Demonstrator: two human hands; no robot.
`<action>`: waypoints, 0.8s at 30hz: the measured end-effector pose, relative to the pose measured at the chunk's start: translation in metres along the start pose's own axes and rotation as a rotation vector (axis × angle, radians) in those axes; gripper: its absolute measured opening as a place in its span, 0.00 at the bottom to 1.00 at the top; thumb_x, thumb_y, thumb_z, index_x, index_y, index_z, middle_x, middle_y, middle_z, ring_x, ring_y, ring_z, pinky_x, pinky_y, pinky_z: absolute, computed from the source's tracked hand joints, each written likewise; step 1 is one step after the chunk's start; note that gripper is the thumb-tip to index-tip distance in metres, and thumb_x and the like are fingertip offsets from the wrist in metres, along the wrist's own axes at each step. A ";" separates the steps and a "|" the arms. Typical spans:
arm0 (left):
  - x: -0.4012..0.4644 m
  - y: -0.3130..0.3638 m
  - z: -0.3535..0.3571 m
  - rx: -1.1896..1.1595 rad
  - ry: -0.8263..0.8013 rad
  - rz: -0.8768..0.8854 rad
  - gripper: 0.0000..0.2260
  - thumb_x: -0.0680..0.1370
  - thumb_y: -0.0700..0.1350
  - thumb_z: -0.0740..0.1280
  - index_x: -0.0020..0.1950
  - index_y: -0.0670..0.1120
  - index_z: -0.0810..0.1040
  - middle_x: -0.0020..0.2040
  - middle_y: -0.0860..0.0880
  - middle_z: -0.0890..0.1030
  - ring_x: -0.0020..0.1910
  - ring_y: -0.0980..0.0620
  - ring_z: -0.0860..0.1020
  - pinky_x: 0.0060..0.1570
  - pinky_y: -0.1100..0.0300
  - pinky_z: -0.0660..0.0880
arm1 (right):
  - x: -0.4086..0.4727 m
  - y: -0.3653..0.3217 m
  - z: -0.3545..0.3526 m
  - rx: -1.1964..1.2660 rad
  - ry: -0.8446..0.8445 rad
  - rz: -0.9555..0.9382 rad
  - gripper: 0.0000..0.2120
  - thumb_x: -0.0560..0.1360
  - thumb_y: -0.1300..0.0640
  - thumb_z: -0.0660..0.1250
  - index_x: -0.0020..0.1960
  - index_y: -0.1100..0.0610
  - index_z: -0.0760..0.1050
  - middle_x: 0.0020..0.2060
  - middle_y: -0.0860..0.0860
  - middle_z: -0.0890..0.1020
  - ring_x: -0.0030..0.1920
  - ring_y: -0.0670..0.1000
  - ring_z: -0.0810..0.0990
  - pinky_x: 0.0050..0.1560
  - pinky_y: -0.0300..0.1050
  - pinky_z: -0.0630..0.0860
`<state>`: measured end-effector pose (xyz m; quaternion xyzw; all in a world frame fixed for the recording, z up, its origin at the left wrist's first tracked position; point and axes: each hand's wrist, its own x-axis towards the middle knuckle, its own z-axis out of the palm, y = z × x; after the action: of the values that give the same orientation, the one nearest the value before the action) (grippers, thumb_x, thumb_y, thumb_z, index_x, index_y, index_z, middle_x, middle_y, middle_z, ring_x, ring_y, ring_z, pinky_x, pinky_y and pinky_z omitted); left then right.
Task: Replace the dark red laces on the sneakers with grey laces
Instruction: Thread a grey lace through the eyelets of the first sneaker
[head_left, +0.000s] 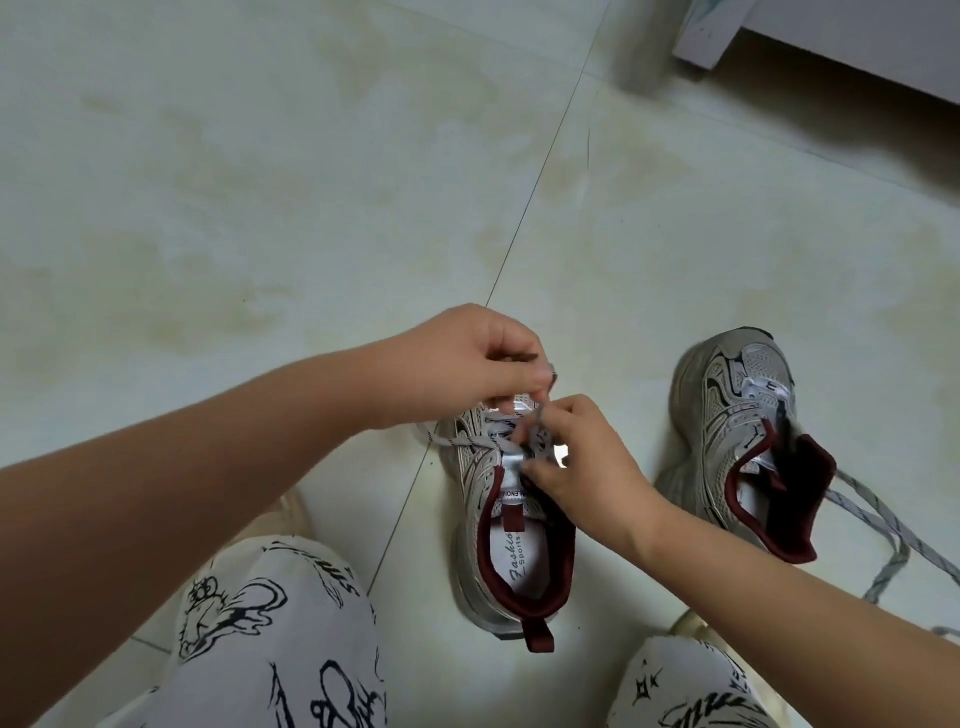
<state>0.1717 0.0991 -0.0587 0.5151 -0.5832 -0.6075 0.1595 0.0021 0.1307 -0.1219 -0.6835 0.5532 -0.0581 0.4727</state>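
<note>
On the tiled floor, both hands, left (467, 358) and right (582, 457), pinched grey lace (467, 441) over the near sneaker (511, 545); its mate (748, 431) lay at three o'clock.

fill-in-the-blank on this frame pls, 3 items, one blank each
1. Both hands work on the sneaker that stands on the ____ of the two.
2. The collar lining of the other sneaker is dark ____.
3. A loose grey lace trails across the ____ from the other sneaker.

Missing words: left; red; floor
</note>
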 end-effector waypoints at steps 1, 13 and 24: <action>0.003 -0.001 0.003 0.006 0.063 0.011 0.10 0.77 0.42 0.66 0.36 0.50 0.79 0.32 0.52 0.80 0.36 0.56 0.75 0.45 0.59 0.75 | 0.000 -0.004 -0.002 0.051 0.004 0.009 0.08 0.71 0.60 0.70 0.42 0.48 0.75 0.47 0.46 0.71 0.46 0.42 0.73 0.48 0.32 0.69; -0.008 -0.067 0.030 0.759 0.093 -0.102 0.05 0.74 0.46 0.65 0.49 0.54 0.74 0.48 0.54 0.69 0.52 0.53 0.70 0.59 0.54 0.63 | 0.017 0.008 -0.047 0.631 0.277 0.469 0.16 0.79 0.59 0.58 0.33 0.60 0.69 0.28 0.55 0.72 0.28 0.51 0.69 0.32 0.42 0.68; 0.000 -0.029 0.015 0.202 0.205 0.048 0.11 0.74 0.36 0.59 0.48 0.52 0.67 0.28 0.54 0.68 0.26 0.58 0.64 0.31 0.63 0.64 | 0.004 -0.025 -0.026 -0.095 0.097 -0.014 0.25 0.69 0.53 0.72 0.64 0.48 0.69 0.53 0.48 0.65 0.52 0.45 0.68 0.55 0.35 0.65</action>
<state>0.1714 0.1145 -0.0874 0.5739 -0.6341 -0.4860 0.1801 0.0059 0.1107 -0.0920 -0.7052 0.5729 -0.0681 0.4122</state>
